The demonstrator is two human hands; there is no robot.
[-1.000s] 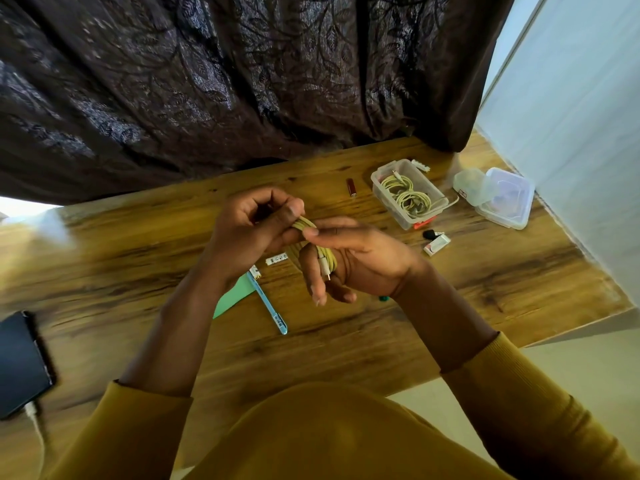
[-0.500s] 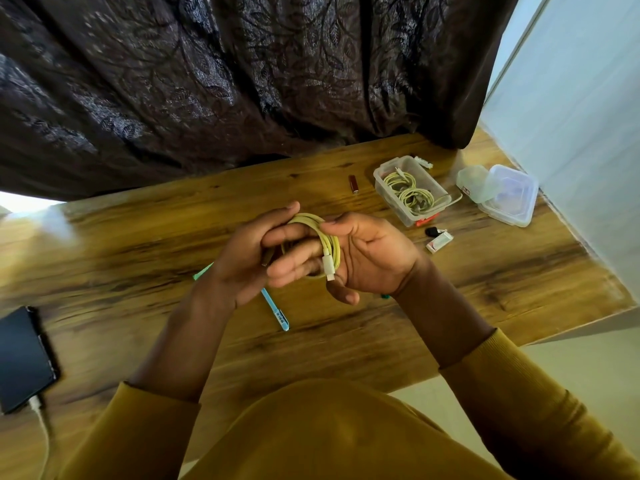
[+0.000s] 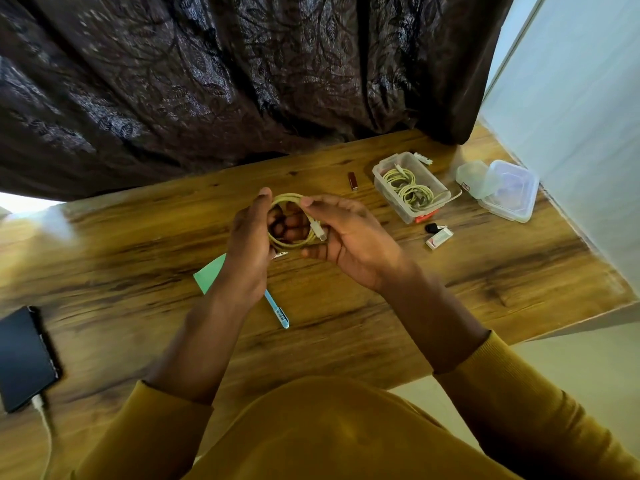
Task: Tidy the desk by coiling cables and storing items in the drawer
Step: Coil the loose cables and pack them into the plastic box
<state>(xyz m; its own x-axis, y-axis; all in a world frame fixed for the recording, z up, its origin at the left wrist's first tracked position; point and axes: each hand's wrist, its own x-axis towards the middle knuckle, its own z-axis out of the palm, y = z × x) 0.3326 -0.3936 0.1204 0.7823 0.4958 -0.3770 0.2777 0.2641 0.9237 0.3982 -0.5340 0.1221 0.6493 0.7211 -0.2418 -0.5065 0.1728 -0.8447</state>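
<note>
Wooden desk point(image 3: 346, 334): pen point(image 3: 277, 310), phone point(image 3: 24, 358), containers point(image 3: 408, 188).

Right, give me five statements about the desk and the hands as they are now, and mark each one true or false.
1. Both the left hand and the right hand hold the coiled yellow-green cable. True.
2. The open clear container holds nothing. False: coiled cables lie in it.
3. The blue pen lies on the desk below the left hand. True.
4. The dark phone sits at the desk's right edge. False: it is at the left edge, with a white cable plugged in.
5. The cable's white plug rests on the desk. False: it is up by the right hand's fingers.
</note>
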